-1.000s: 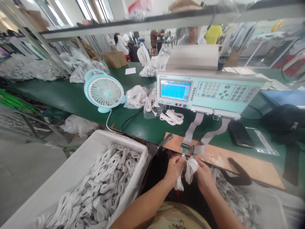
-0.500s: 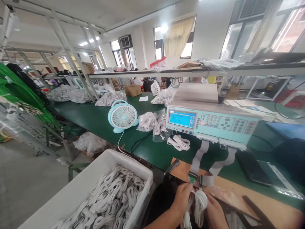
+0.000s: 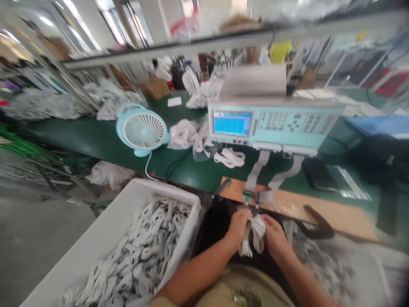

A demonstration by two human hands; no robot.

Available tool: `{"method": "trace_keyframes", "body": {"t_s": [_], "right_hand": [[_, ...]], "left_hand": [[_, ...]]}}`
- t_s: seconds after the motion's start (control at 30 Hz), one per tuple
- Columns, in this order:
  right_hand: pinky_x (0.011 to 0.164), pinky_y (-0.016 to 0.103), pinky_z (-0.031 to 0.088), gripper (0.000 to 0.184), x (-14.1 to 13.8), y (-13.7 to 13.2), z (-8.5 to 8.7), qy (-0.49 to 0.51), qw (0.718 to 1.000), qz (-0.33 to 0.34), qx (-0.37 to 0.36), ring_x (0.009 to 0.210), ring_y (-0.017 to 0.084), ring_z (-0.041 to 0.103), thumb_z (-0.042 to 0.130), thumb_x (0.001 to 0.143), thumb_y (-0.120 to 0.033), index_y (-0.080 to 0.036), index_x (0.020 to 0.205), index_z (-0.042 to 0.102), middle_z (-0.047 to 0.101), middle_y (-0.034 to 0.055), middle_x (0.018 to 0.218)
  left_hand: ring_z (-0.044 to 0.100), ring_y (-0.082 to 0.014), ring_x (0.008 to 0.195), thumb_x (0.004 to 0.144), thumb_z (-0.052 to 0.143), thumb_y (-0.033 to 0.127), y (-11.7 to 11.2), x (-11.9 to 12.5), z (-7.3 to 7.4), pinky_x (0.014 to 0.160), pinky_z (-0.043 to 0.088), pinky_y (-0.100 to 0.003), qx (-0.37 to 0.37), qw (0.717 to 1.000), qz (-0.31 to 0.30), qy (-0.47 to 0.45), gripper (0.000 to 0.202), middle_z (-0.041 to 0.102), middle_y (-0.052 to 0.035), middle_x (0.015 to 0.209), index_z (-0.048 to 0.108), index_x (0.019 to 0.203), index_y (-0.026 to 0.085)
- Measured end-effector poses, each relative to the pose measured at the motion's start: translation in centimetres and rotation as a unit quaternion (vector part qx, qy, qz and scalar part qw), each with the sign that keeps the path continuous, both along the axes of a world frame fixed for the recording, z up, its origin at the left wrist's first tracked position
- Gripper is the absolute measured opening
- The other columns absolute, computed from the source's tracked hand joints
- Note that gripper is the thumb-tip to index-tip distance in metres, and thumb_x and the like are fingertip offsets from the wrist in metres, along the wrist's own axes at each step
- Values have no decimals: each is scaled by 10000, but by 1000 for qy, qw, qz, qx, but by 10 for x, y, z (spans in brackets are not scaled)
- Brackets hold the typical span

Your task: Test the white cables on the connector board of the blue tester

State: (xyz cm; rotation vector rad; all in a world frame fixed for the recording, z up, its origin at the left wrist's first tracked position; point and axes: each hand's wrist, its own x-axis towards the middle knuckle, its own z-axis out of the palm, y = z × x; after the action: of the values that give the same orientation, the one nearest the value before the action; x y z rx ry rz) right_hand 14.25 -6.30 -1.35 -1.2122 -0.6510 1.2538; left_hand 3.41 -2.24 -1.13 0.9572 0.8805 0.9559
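Note:
My left hand [image 3: 238, 226] and my right hand [image 3: 273, 234] are both closed on a coiled white cable [image 3: 254, 233] held between them, just below the front edge of the bench. The cable's ends sit near two small connector blocks [image 3: 252, 197] on grey ribbon leads [image 3: 255, 172] that run up to a pale green tester [image 3: 271, 123] with a blue screen. The picture is smeared by motion.
A white bin [image 3: 105, 230] full of coiled white cables stands at my left, another heap [image 3: 322, 264] at my right. On the green bench [image 3: 89, 136] stand a light blue fan [image 3: 142, 130], bagged cables [image 3: 187, 134] and a brown board [image 3: 319, 213]. People work at the far side.
The view tilted up half a second ago and has dropped back down. Both hands stay closed on the white cable at the connector blocks.

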Motion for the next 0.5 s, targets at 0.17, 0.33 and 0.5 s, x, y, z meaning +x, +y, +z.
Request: {"method": "trace_keyframes", "body": {"t_s": [0.17, 0.33, 0.5], "right_hand": [[424, 240, 301, 311, 85, -51, 3, -225, 967, 51, -112, 448, 138, 435, 693, 645, -480, -185, 619, 600, 527, -2, 518], [569, 300, 400, 188, 105, -89, 7, -613, 787, 60, 35, 659, 207, 544, 608, 771, -400, -222, 808, 655, 604, 54, 756], [697, 342, 400, 154, 28, -72, 20, -615, 728, 168, 252, 801, 210, 535, 489, 888, -220, -199, 989, 603, 617, 79, 886]], "left_hand": [[505, -109, 465, 741, 548, 419, -9, -12, 3, 385, 353, -185, -215, 963, -138, -90, 264, 515, 10, 611, 530, 839, 175], [651, -200, 732, 658, 617, 150, -11, -10, -7, 551, 514, -261, -298, 932, -126, -164, 249, 585, -36, 820, 517, 887, 150], [652, -207, 752, 643, 600, 67, -16, -1, -7, 685, 507, -317, -327, 917, -144, -174, 289, 610, -45, 801, 523, 912, 140]]}}
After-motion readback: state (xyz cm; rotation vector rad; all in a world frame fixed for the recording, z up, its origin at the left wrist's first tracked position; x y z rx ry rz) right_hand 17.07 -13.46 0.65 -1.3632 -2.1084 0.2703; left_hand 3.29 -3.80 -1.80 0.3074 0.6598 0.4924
